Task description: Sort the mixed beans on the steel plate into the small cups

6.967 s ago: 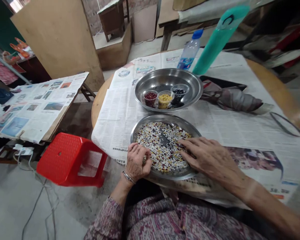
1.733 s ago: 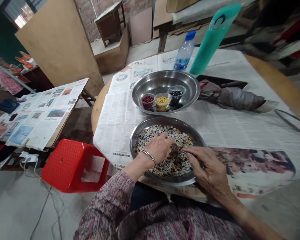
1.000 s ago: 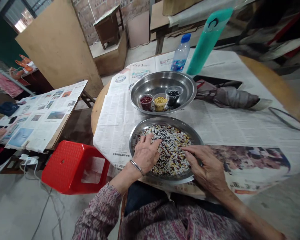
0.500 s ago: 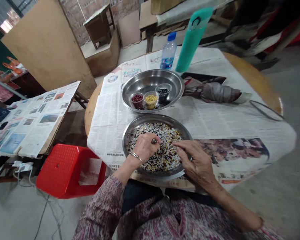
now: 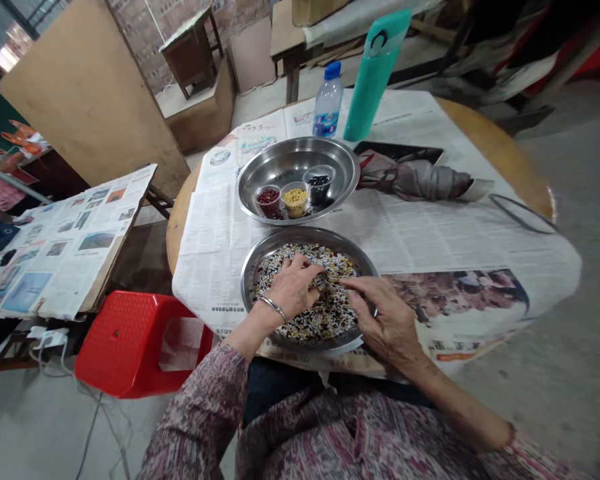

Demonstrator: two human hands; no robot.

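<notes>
While our left hand (image 5: 292, 288) and right hand (image 5: 387, 321), loosely spread, work mixed grains (image 5: 333, 319) below frame centre, sifting seems underway; next move wants light touch

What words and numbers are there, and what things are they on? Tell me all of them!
None are clear enough to quote.
Nearest newspaper: big characters and small print, too blurred.
Newspaper at left: print too small.
Bottle label: too small and blurred.

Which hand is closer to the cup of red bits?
Left. The left hand is over the near tray, on this side of the cup of red bits; the right hand is farther, at the tray's right rim.
</notes>
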